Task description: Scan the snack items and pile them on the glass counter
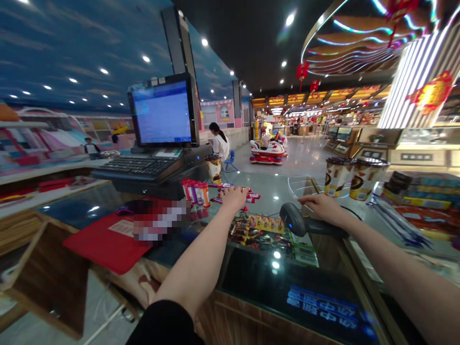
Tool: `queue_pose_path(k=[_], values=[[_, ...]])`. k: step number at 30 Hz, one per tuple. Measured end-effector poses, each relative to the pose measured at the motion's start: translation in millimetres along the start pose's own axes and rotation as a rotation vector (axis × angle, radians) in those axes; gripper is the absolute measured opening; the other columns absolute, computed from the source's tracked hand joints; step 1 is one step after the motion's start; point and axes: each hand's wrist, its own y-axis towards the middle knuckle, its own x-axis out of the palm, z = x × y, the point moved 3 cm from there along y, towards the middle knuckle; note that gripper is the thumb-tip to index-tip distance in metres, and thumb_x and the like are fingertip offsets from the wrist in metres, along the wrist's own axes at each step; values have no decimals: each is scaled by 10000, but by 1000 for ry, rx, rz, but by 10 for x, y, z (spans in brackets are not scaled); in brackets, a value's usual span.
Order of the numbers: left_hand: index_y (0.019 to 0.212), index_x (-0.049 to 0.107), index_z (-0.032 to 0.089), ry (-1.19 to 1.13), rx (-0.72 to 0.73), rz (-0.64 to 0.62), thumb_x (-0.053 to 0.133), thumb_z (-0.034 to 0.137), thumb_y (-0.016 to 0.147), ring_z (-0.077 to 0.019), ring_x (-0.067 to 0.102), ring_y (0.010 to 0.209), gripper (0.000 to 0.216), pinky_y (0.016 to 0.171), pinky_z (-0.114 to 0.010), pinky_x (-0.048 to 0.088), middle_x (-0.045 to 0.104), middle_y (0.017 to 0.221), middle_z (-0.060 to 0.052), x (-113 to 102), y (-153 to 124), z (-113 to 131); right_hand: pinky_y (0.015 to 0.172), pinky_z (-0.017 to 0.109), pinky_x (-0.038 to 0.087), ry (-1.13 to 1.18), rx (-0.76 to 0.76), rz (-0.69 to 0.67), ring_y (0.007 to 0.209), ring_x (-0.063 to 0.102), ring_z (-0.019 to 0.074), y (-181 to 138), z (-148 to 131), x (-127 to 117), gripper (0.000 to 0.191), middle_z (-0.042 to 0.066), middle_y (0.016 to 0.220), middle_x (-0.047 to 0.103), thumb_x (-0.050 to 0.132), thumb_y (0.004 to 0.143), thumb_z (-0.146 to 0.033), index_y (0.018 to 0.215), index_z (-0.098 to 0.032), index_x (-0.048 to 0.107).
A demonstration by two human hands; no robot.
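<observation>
My left hand [234,197] reaches across the glass counter, its fingers spread over several slim red candy packs [253,196]. The fingertips seem to touch the packs. Just left of it stands a row of small red, purple and orange candy tubes [197,192]. My right hand [319,207] hovers by the far side of a grey barcode scanner [293,219], fingers stretched to the left and nothing seen in them. Part of the scanner's handle is hidden by my right wrist, and I cannot tell whether they touch.
A monitor [162,111] and keyboard [138,166] stand at the left, with a red mat [104,244] nearer. One lidded cup [214,169] is behind the candy; two more cups [338,178] stand right. Boxed goods [420,191] are stacked far right. A seated person [220,141] is beyond.
</observation>
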Motion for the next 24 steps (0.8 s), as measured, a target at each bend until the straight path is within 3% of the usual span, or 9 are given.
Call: queue_pose_path(k=[6,12,18,24], values=[[970,726,214,-116,-37,17,501,535,893,-443,392,1364,399,1148,-647,85,588,1324,-203,70,22,-100,912,332,524,-20,12,-5,1016,702,236,-23,37,-10,375,56,1085,763,471,881,-198,1124,-200,756],[1179,683,270,164,-15,-83,317,599,938,-415,448,1332,548,1133,-658,160,572,1376,-147,63,-1,-73,916,331,526,-36,-16,-12,1038,698,237,-82,12,-24,387,60,1102,759,452,884,-207,1131,-196,751],[1248,600,245,203,95,-92,243,484,995,-331,576,1226,498,1134,-678,137,655,1279,-137,37,5,38,962,366,502,-57,2,-35,1080,679,255,-103,-5,-57,411,75,1147,743,424,905,-212,1185,-166,721],[1331,514,229,162,239,-137,273,305,1007,-266,611,1206,411,1171,-601,149,701,1211,-117,131,27,119,974,369,492,-49,12,-46,1086,675,252,-94,-5,-46,408,76,1129,747,426,907,-194,1191,-166,717]])
